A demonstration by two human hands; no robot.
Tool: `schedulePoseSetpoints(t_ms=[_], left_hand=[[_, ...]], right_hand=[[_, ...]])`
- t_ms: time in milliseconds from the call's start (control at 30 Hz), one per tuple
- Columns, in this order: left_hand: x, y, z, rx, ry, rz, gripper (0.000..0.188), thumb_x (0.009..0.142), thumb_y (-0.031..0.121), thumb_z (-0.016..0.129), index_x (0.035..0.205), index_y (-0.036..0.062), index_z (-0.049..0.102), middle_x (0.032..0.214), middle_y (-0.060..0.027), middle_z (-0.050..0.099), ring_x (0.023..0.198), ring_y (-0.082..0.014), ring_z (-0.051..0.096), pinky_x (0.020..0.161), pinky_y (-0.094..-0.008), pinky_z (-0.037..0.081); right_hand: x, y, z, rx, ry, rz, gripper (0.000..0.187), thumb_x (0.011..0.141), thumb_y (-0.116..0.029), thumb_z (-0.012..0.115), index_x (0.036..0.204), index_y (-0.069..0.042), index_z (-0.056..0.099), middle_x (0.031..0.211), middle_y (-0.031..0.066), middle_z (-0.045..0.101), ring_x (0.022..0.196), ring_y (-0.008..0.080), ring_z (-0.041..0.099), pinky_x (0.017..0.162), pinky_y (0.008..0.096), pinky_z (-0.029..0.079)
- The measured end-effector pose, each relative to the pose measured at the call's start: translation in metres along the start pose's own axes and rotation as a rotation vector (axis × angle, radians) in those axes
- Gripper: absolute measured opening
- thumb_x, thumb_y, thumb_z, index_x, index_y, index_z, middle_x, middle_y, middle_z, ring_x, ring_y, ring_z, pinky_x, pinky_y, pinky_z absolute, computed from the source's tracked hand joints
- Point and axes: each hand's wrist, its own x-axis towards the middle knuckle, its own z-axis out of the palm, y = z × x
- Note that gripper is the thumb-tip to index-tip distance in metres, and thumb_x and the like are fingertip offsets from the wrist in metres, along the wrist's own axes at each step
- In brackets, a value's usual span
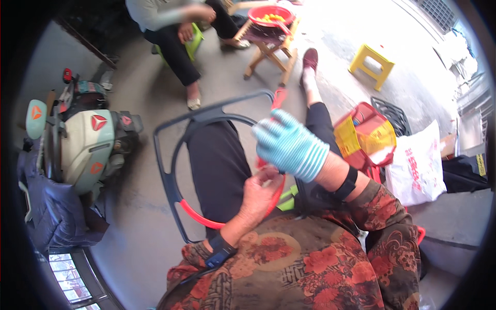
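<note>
A dark grey plastic frame [164,170] with a round ring inside it lies across my lap. Red strip [199,219] covers the near part of the ring. My bare left hand [261,194] pinches the red-covered ring at its near right side. Just above it, my right hand [292,144], in a blue-and-white striped glove, has its fingers curled around the red strip; more red shows beyond the glove at the frame's far right corner. The glove is slightly blurred and hides what lies under it.
On the left stands a pale green and white scooter [85,150]. Ahead, another person sits on a green stool [194,44] near a wooden folding stand [274,59] bearing a red basin [253,13]. At right are a yellow stool [372,64], a red-and-yellow bag [356,121] and a white bag [416,168].
</note>
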Motion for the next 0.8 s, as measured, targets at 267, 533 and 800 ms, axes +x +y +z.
schedulePoseSetpoints(t_ms=[267, 533, 800], left_hand=[[-0.005, 0.008, -0.003, 0.076, 0.043, 0.115, 0.029, 0.087, 0.02, 0.069, 0.105, -0.0021, 0.064, 0.091, -0.0138, 0.071, 0.092, -0.0206, 0.068, 0.082, -0.0333, 0.051], [-0.001, 0.017, -0.002, -0.358, -0.256, -0.061, 0.016, 0.101, 0.013, 0.048, 0.111, 0.0008, 0.052, 0.098, -0.0038, 0.06, 0.091, -0.0084, 0.058, 0.081, -0.0261, 0.051], [0.003, 0.013, -0.009, -0.367, -0.288, -0.096, 0.011, 0.1, 0.016, 0.055, 0.102, 0.0051, 0.057, 0.091, -0.0023, 0.062, 0.078, -0.0097, 0.062, 0.068, -0.0251, 0.054]], right_hand=[[0.015, -0.012, 0.03, 0.141, -0.109, -0.099, 0.031, 0.069, -0.025, 0.068, 0.097, -0.011, 0.071, 0.123, 0.01, 0.059, 0.127, 0.0324, 0.048, 0.109, 0.0532, 0.033], [-0.053, -0.02, -0.032, 0.429, -0.129, 0.229, 0.044, 0.063, -0.018, 0.075, 0.106, -0.015, 0.063, 0.123, 0.0081, 0.057, 0.124, 0.0321, 0.049, 0.101, 0.0517, 0.038], [-0.085, -0.049, -0.013, 0.804, 0.167, 0.434, 0.039, 0.076, -0.019, 0.074, 0.111, -0.007, 0.063, 0.117, 0.0119, 0.062, 0.118, 0.035, 0.056, 0.103, 0.0499, 0.04]])
